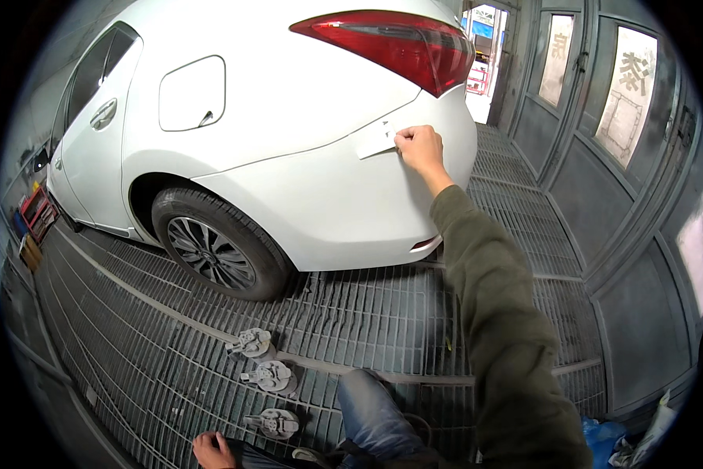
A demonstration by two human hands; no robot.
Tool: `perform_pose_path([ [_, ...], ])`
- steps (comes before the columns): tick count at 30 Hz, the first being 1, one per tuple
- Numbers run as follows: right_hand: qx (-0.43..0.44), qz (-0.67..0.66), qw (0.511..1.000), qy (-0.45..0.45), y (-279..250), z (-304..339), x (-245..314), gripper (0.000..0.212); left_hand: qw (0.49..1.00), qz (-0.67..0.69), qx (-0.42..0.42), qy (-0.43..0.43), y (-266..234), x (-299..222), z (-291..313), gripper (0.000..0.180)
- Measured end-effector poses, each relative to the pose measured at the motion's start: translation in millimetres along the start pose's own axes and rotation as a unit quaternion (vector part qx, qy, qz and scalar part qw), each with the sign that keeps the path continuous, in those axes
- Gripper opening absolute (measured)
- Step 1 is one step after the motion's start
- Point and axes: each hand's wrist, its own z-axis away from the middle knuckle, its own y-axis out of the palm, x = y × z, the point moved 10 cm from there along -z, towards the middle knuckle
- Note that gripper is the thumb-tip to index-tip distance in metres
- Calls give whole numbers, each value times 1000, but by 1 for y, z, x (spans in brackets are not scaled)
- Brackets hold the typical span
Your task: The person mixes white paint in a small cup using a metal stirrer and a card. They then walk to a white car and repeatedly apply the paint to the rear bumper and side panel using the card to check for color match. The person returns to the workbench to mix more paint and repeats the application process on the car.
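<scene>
My right hand (421, 148) reaches out to the rear bumper (320, 203) of a white car, thumb and fingers pinched on the edge of a small white card (378, 142). The card looks like a paint sample card and carries small dark marks. It lies against or very close to the bumper, just below the red tail light (398, 48), and almost matches the bodywork's white. Low at the left, my left hand (213, 451) rests by my knee, fingers loosely bent and apart, with nothing seen in it.
Three dusty grey fittings with round bodies (273, 377) stand on the metal floor grating (351, 313) near my legs. The rear wheel (211, 250) is ahead to the left. Grey panelled doors (554, 156) line the right side. Blue plastic (603, 439) lies at the lower right.
</scene>
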Motion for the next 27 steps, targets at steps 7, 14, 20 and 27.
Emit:
perform_pose_path([
  [7, -1, 8, 1000, -4, -4, -1, -1, 15, 996, -18, -9, 91, 9, -11, 3, 24],
  [14, 12, -22, 998, -54, 1, -1, 12, 15, 992, -87, 42, 85, 11, -30, 6, 22],
  [20, 49, -81, 994, -59, 7, -4, 11, 15, 990, -81, 74, 93, 24, -22, 9, 20],
  [27, 26, -74, 995, -66, 0, -5, 9, 15, 984, -86, 123, 96, 41, -40, -5, 20],
])
